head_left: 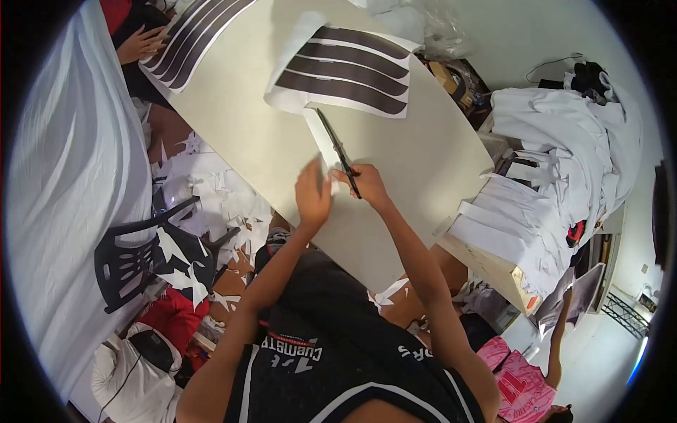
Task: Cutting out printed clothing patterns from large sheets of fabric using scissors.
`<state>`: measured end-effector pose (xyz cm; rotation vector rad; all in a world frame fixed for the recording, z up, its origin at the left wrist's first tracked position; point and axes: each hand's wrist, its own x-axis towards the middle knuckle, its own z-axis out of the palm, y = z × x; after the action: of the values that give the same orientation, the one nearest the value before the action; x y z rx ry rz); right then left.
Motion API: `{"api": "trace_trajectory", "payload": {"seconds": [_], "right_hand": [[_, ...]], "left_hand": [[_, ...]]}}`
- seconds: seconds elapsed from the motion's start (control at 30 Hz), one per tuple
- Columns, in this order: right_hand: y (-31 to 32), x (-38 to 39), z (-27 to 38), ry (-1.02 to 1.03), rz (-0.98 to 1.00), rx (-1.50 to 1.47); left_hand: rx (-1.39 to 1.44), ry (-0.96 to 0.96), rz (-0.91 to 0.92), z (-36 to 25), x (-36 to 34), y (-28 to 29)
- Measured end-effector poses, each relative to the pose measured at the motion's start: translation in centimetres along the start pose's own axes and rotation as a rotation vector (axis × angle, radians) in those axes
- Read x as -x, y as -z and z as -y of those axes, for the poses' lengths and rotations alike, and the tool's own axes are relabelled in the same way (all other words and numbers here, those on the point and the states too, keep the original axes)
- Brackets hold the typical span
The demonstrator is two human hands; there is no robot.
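Note:
My right hand (368, 185) is closed around the handles of a pair of black scissors (334, 141), whose long blades point away from me over the table. Beside the blades lies a narrow white strip (319, 132), its near end between my two hands. My left hand (312, 194), slightly blurred, hovers at that near end with its thumb apart from the fingers and nothing visible in it. Beyond the scissor tips rests a white sheet printed with dark curved bands (352, 72), its left side curled up. All this is on the pale tabletop (402, 190).
Another banded sheet (194, 42) lies at the far left, near another person's hand (141, 44). White scraps (218, 194) litter the floor and a black plastic chair (134, 264). White cloth (557, 134) is heaped at right. People sit or stand at both lower sides.

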<state>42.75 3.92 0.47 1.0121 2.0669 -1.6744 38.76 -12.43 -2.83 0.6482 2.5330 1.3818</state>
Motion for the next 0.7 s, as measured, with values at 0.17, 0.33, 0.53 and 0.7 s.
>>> {"api": "trace_trajectory", "payload": {"seconds": [0.17, 0.33, 0.53, 0.7], "right_hand": [[1.7, 3.3, -2.9, 0.086, -0.078, 0.297], [0.9, 6.8, -5.2, 0.090, -0.098, 0.234], [0.7, 10.8, -5.3, -0.028, -0.145, 0.272], [2.3, 12.8, -1.0, -0.148, -0.024, 0.278]], "left_hand": [[-0.172, 0.006, -0.333, -1.5, -8.5, 1.2], [-0.465, -0.019, -0.495, 2.7, -13.5, -0.8], [-0.530, -0.002, -0.402, 3.4, -12.7, -0.6], [-0.480, 0.163, -0.586, 4.7, -17.2, 0.5]]}}
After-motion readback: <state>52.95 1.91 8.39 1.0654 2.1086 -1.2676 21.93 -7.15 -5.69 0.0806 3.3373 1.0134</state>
